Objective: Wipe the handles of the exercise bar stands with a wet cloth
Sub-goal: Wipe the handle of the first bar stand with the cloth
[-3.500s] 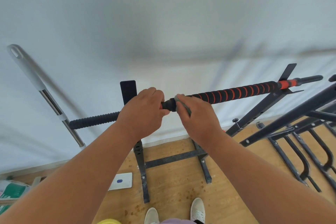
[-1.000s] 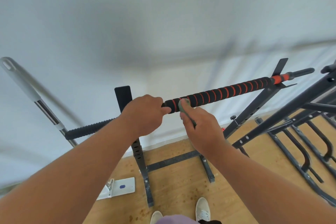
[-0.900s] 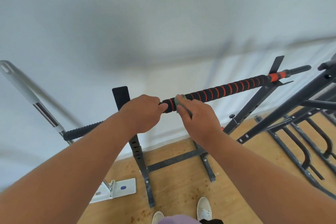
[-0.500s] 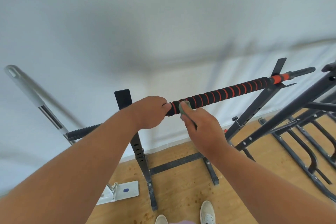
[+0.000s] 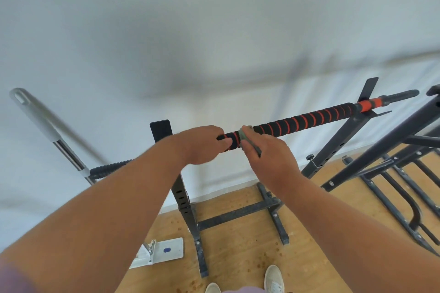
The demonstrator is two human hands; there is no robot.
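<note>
Standing on the wooden floor (image 5: 238, 233), we curl our left hand (image 5: 201, 144) around the black foam bar with orange spiral stripes (image 5: 302, 121); our right hand (image 5: 266, 157) presses a folded grey-green cloth (image 5: 245, 134) against it, beside the black steel stand (image 5: 188, 207).

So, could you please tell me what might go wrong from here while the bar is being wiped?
The bar only rests across the stands, so a hard push from the cloth in the right hand could roll or shift it, though the left hand grips it. The mop leaning at the wall and its head on the floor sit near the feet, a possible trip.
</note>
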